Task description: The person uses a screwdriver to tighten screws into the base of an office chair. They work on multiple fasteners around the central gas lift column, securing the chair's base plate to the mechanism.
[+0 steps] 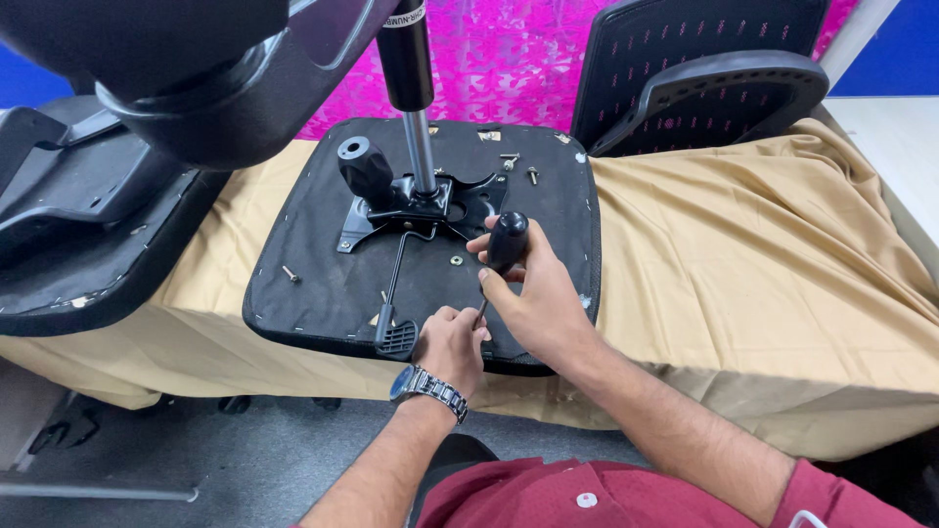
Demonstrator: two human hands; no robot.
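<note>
black plastic formed the handle of the screwdriver [506, 244], which the right hand [533, 298] held wrapped in a closed grip, thumb up along the handle, the thin shaft running down from the fist toward the left hand [452, 344]. that left hand was curled into a loose fist at the shaft's lower end, knuckles resting on the upturned seat base [313, 244]; whether its fingers pinched the tip or a screw could not be told. a metal wristwatch [425, 386] sat on the left wrist.

just left of the left hand lay the paddle end of the adjustment lever [396, 337], its rod leading up to the black metal tilt mechanism [421, 207] beyond both hands. a gas lift cylinder [411, 88] rose from that plate, with a round black knob [364, 168] beside it. loose screws [518, 166] lay on the seat past the right hand, another screw [290, 275] well to the left. tan cloth [743, 254] covered the table under the seat, and a mesh chair back [704, 68] stood far beyond the right hand.
</note>
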